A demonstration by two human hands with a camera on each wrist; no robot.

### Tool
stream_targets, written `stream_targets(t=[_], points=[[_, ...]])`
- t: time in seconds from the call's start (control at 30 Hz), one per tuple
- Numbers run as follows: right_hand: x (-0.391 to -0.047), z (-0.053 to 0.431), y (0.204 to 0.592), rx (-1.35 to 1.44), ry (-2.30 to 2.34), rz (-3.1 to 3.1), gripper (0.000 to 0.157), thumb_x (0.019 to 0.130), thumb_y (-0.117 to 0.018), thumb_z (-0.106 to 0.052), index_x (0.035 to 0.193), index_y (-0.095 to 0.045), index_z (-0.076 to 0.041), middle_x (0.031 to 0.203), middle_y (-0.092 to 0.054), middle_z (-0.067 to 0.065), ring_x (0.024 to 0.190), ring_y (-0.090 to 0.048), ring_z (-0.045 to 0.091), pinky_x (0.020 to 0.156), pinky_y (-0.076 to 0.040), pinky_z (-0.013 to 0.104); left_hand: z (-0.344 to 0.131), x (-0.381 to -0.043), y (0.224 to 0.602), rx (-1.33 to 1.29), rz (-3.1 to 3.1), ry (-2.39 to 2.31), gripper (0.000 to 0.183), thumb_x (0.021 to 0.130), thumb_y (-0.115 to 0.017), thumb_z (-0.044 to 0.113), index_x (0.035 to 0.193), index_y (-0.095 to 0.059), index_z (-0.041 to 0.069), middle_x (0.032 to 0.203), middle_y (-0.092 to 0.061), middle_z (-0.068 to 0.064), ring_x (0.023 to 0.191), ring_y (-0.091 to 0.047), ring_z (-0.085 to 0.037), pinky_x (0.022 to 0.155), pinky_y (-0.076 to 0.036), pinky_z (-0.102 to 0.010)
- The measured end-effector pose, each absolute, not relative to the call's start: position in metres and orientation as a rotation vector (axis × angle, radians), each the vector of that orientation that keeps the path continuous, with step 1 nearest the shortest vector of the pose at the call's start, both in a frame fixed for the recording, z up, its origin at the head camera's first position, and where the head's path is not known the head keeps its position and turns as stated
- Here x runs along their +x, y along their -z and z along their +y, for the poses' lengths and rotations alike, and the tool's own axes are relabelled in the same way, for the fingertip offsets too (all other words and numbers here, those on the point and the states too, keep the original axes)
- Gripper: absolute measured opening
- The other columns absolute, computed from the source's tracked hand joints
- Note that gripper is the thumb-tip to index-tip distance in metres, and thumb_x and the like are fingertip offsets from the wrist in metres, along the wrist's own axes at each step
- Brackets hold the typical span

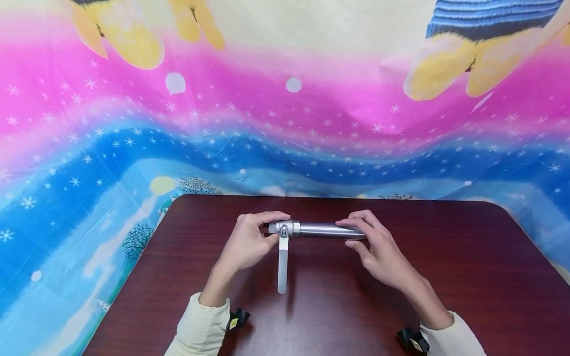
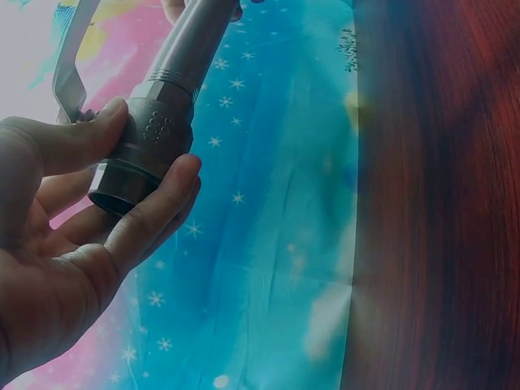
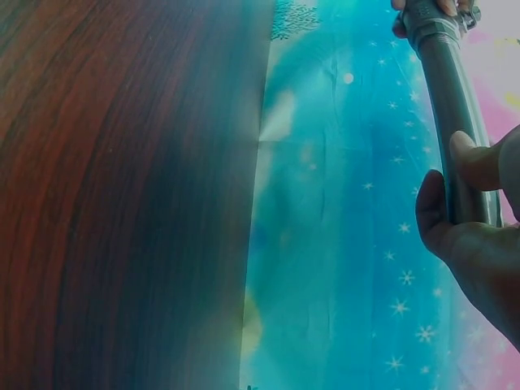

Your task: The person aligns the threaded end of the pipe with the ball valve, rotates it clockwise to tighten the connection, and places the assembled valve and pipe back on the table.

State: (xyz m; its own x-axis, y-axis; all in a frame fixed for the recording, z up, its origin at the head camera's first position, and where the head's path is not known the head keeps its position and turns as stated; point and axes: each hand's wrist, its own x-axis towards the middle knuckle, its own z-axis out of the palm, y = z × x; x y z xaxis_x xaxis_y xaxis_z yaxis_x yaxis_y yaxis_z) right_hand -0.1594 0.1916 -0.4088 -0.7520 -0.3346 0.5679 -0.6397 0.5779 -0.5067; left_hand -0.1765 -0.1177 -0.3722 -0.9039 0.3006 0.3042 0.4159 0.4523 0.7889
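Valve (image 1: 291, 227) and pipe (image 1: 318, 230), joined end to end, were held up over the far part of a dark red-brown table (image 1: 320, 306), lying roughly level from left to right. At the left, a printed cloth (image 1: 133, 143) with snowflakes ran down beside the table; it also hung across behind it. Next came a pale sleeve (image 1: 200, 324), with a small black device (image 1: 240, 318) by its cuff. From that sleeve the left hand (image 1: 250, 242) gripped the valve, thumb on one side and fingers round the other, the hollow end facing the palm. A handle (image 1: 282, 267) stuck out from the valve towards the person, square to the pipe. Further right, the right hand (image 1: 378, 249) gripped the pipe near its free end between thumb and fingers. Last came the other pale sleeve (image 1: 454, 336), a second black device (image 1: 411, 341) beside it.
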Motion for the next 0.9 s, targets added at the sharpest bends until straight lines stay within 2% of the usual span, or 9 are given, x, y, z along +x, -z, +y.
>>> stream_targets(t=[0.13, 0.43, 0.7, 0.9], points=[[-0.1595, 0.1919, 0.4092, 0.783, -1.017, -2.400, 0.059, 0.083, -0.081, 0.015, 0.133, -0.073, -0.016, 0.126, -0.062, 0.000, 0.108, -0.057, 0.011, 0.087, -0.042, 0.016, -0.1178, -0.1762, 0.3721, -0.635, -2.577, 1.444, 0.046, 0.085, -0.075, -0.010, 0.123, -0.082, 0.015, 0.108, -0.080, -0.005, 0.057, -0.046, -0.007, 0.051, -0.038, -0.021], [-0.1615, 0.1928, 0.4109, 0.793, -1.023, -2.400, 0.059, 0.086, -0.080, 0.012, 0.136, -0.073, -0.020, 0.127, -0.064, -0.001, 0.105, -0.059, 0.010, 0.086, -0.042, 0.017, -0.1181, -0.1766, 0.3723, -0.645, -2.561, 1.428, 0.045, 0.085, -0.076, -0.010, 0.122, -0.082, 0.014, 0.109, -0.081, -0.005, 0.063, -0.054, -0.010, 0.056, -0.044, -0.021], [-0.1613, 0.1936, 0.4107, 0.812, -1.019, -2.408, 0.057, 0.091, -0.076, 0.010, 0.139, -0.071, -0.020, 0.128, -0.065, 0.000, 0.105, -0.058, 0.008, 0.085, -0.042, 0.017, -0.1177, -0.1766, 0.3722, -0.646, -2.565, 1.428, 0.045, 0.085, -0.075, -0.010, 0.122, -0.082, 0.014, 0.111, -0.081, -0.005, 0.061, -0.053, -0.013, 0.054, -0.041, -0.021], [-0.1614, 0.1941, 0.4112, 0.815, -1.014, -2.415, 0.054, 0.095, -0.073, 0.007, 0.141, -0.070, -0.020, 0.127, -0.066, 0.000, 0.101, -0.057, 0.008, 0.083, -0.042, 0.019, -0.1174, -0.1770, 0.3722, -0.661, -2.555, 1.420, 0.045, 0.085, -0.075, -0.011, 0.122, -0.082, 0.014, 0.114, -0.081, -0.005, 0.066, -0.057, -0.014, 0.057, -0.045, -0.021]])
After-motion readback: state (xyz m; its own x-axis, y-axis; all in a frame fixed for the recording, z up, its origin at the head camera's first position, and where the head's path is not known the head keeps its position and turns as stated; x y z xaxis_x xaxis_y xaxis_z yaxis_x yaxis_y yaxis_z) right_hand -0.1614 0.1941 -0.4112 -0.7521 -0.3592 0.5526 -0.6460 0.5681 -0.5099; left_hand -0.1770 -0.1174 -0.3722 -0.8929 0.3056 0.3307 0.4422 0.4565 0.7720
